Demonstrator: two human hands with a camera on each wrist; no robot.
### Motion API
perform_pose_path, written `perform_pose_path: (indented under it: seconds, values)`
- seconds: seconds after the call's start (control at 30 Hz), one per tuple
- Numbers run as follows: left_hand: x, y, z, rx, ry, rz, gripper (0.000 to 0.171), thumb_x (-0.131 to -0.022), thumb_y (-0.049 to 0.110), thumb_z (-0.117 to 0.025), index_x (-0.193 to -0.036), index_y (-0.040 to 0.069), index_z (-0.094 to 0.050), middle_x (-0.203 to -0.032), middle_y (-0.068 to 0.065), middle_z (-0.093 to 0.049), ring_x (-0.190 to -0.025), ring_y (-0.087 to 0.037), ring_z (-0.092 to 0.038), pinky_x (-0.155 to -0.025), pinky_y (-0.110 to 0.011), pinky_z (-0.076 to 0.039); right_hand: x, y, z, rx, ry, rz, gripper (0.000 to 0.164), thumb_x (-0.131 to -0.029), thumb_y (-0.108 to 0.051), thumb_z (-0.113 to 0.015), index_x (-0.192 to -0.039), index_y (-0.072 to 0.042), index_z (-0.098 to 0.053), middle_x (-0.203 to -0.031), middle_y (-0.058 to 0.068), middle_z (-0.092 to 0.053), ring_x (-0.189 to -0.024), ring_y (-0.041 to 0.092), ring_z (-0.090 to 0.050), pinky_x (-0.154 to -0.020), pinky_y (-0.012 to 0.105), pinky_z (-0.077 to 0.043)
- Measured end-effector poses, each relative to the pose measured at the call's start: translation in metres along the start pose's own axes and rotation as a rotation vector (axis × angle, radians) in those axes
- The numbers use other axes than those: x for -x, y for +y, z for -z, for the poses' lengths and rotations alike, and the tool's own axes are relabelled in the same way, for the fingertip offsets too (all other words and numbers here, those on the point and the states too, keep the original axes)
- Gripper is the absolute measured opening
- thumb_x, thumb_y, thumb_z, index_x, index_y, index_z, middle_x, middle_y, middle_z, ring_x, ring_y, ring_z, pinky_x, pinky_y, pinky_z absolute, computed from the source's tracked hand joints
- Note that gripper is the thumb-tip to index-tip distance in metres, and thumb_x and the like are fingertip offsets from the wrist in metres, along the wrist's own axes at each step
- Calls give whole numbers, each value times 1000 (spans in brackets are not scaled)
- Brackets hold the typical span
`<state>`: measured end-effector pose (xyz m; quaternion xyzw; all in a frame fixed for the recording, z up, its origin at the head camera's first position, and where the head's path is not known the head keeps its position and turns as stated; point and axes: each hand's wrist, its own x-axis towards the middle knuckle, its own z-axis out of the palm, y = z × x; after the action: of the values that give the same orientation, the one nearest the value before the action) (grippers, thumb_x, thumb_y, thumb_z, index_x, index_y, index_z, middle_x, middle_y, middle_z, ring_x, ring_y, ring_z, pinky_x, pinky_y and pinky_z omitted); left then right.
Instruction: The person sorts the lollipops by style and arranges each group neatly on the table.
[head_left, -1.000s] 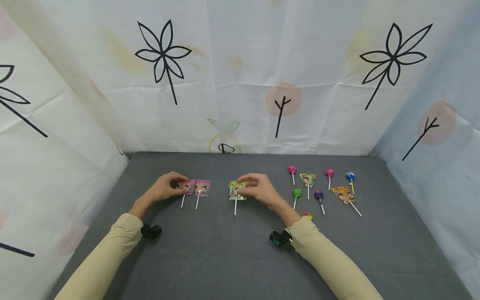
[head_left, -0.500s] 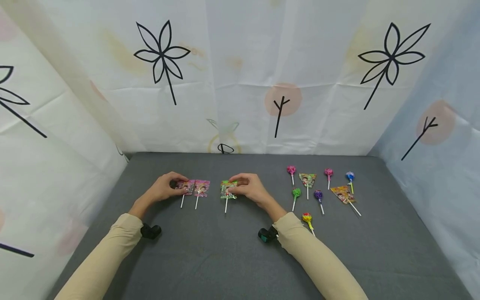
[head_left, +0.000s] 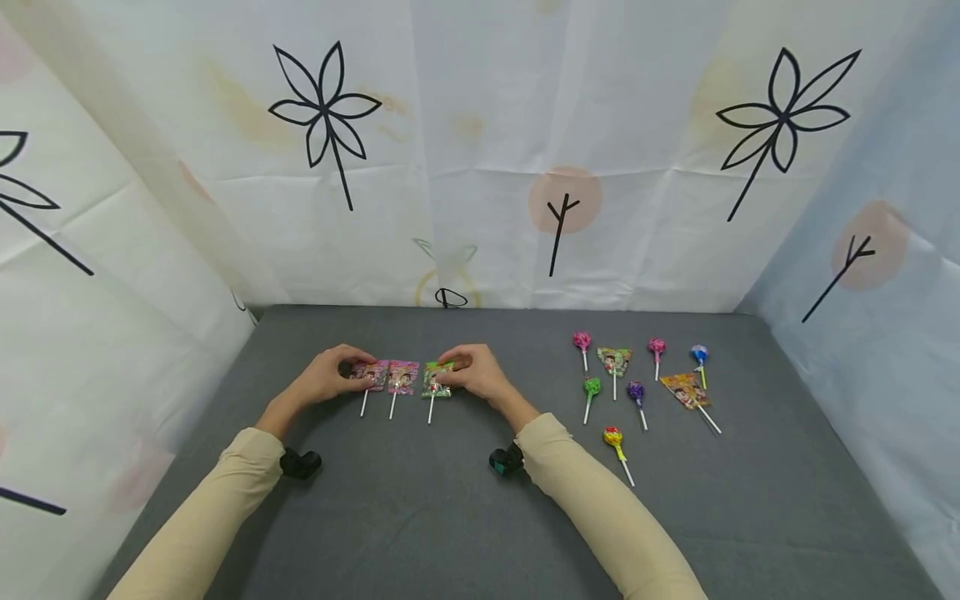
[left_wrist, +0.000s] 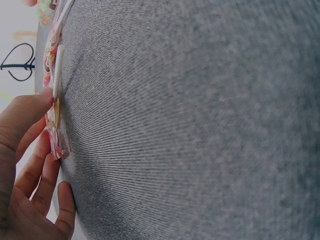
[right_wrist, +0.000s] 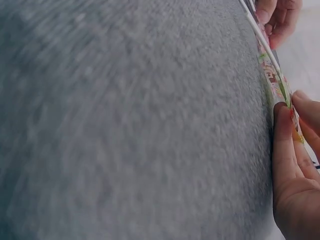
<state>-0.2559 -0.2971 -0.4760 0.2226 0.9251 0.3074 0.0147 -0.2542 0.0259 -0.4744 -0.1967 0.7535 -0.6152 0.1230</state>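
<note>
Two lollipops in flat pink wrappers lie side by side with their white sticks toward me. My left hand (head_left: 324, 377) pinches the outer pink lollipop (head_left: 372, 376) by its wrapper, and the left wrist view shows the thumb near the base of its stick (left_wrist: 58, 70). Beside it is the inner pink lollipop (head_left: 402, 377), which neither hand touches. My right hand (head_left: 482, 373) grips a green-wrapped lollipop (head_left: 432, 383) at its right edge, between thumb and fingers. A narrow gap separates the green wrapper from the inner pink one.
On the grey table (head_left: 420, 517), several more lollipops lie to the right: a green-wrapped triangular one (head_left: 615, 360), an orange-wrapped one (head_left: 686, 390), and round ones including a yellow one (head_left: 613, 437) and a blue one (head_left: 699, 353). A patterned white curtain (head_left: 480, 167) stands behind.
My right hand has moved left with the green-wrapped lollipop, bringing it close to the pink pair. The yellow lollipop has come out from behind the right arm. My left hand stays put.
</note>
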Motion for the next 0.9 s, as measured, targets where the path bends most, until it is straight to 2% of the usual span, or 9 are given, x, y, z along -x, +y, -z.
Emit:
perform_pose_path:
  seconds: [0.07,0.17,0.37,0.53,0.73,0.9]
  values:
    - [0,0,0,-2,-2,2,38,-90,22,-82,-121,4,-71,-116,-14,-62,-104,-33,-57,-90,-57,-42,-2,1,-2,15,3,-9,28,-91,1,-76,-116,9,-70,-90,23,-70,-78,41,-65,-63,38,-52]
    - [-1,0,0,-2,-6,6,38,-90,23,-82,-121,4,-71,-116,-14,-62,-103,-33,-57,-89,-57,-42,-4,2,-4,55,12,-13,26,-91,-2,-77,-115,7,-71,-91,20,-72,-76,32,-68,-63,37,-52]
    - [-1,0,0,-4,-10,11,38,-90,23,-82,-121,4,-72,-117,-15,-62,-105,-34,-56,-90,-58,-41,-7,1,-6,236,49,-4,25,-90,-11,-80,-112,-1,-75,-102,10,-72,-82,19,-65,-68,34,-50]
    - [0,1,0,3,-7,5,38,-89,22,-82,-121,3,-72,-117,-15,-62,-104,-33,-57,-90,-58,-42,-6,-2,-6,325,52,-17,24,-90,-15,-81,-112,-5,-76,-104,6,-70,-82,17,-61,-68,34,-49]
    - [0,2,0,7,-6,13,38,-89,21,-82,-121,4,-72,-118,-15,-62,-104,-33,-56,-90,-57,-41,-7,-5,-6,370,46,-20,24,-90,-15,-82,-111,-6,-76,-102,4,-71,-74,14,-57,-64,31,-46]
    - [-1,1,-1,4,-8,23,38,-90,22,-82,-121,4,-72,-119,-16,-62,-106,-34,-56,-92,-58,-41,-7,-6,-7,392,47,-31,22,-89,-15,-82,-108,-6,-77,-101,4,-71,-78,14,-57,-67,32,-47]
